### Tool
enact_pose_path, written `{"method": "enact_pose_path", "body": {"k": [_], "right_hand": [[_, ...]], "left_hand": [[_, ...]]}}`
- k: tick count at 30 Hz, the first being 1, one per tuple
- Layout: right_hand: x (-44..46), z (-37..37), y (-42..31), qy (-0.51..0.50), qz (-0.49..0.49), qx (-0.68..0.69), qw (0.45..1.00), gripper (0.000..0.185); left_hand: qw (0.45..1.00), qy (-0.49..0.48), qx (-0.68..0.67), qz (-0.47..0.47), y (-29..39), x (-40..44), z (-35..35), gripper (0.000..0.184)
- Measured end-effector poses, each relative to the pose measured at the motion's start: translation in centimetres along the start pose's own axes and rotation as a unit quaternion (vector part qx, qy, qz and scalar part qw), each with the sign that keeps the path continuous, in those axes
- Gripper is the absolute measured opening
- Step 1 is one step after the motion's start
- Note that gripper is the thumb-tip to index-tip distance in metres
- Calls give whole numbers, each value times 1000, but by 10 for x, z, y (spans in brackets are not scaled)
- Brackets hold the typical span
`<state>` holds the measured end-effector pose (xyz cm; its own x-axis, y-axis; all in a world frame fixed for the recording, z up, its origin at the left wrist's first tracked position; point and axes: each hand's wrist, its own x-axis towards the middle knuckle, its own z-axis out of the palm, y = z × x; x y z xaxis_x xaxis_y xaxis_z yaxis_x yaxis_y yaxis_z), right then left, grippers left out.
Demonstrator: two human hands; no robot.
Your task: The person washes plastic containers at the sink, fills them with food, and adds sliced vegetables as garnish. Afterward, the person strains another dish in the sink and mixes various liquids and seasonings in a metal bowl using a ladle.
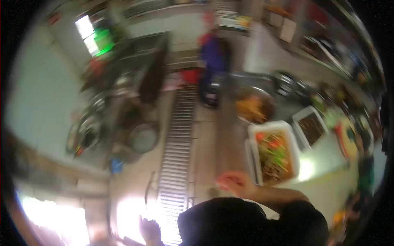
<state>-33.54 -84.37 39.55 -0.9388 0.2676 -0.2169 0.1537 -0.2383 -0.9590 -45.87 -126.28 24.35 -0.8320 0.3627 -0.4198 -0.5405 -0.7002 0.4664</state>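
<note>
Blurred, wide-angle view down into a kitchen, from the head of a person in a black top (230,219). On the right, a pale surface (324,166) carries a white tray (269,126) of food: orange-red pieces (264,140) towards the far end, green strips (280,158) near the middle and brown pieces (271,173) at the near end. The right hand (237,183) is just beside the tray's near left corner, the forearm bent in front of it. Its fingers look curled (the blur is heavy here), but I cannot tell whether they grip anything. The left hand (150,230) is low at the bottom edge, well apart from the tray, against glaring light; whether its fingers are together or apart, I cannot tell. Right of the tray is a smaller tray (310,128) of dark bits; beyond, a round bowl (255,105) holds yellow-orange food. A ridged grate (177,139) runs along the floor (202,143).
</note>
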Motion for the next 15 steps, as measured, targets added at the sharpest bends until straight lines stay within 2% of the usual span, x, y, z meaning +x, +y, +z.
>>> {"method": "enact_pose_path", "body": {"k": [1,3,4,5,6,7,8,11,12,13,14,15], "right_hand": [[15,14,-10,-34,-31,-56,997,17],[42,31,-27,-59,-87,-158,982,18],[55,38,-29,-57,-105,-201,972,18],[67,45,-30,-40,-97,-159,982,17],[78,48,-22,-13,-81,-112,990,16],[84,60,-13,24,-67,-57,996,15],[90,60,1,46,-101,-92,990,13],[88,68,15,227,-131,-138,955,13],[78,65,8,267,-139,-164,939,14],[65,56,7,315,-162,-206,912,15],[48,58,-16,368,-142,-206,895,13],[31,40,-17,430,-190,-239,850,17]], "left_hand": [[999,-25,-29,31,14,-8,31,19],[984,-149,-76,60,31,39,-56,23],[974,-196,-86,78,31,61,-67,26],[973,-121,160,118,29,80,-58,30],[908,-43,397,125,27,100,-43,34],[748,20,654,109,30,118,-36,37],[517,68,850,68,33,137,-28,41],[613,-77,782,-81,39,180,19,36],[746,-70,648,-138,45,197,25,27],[844,-49,495,-203,49,226,34,18],[904,-6,331,-271,53,252,43,11],[927,61,165,-332,54,267,57,6]]}}
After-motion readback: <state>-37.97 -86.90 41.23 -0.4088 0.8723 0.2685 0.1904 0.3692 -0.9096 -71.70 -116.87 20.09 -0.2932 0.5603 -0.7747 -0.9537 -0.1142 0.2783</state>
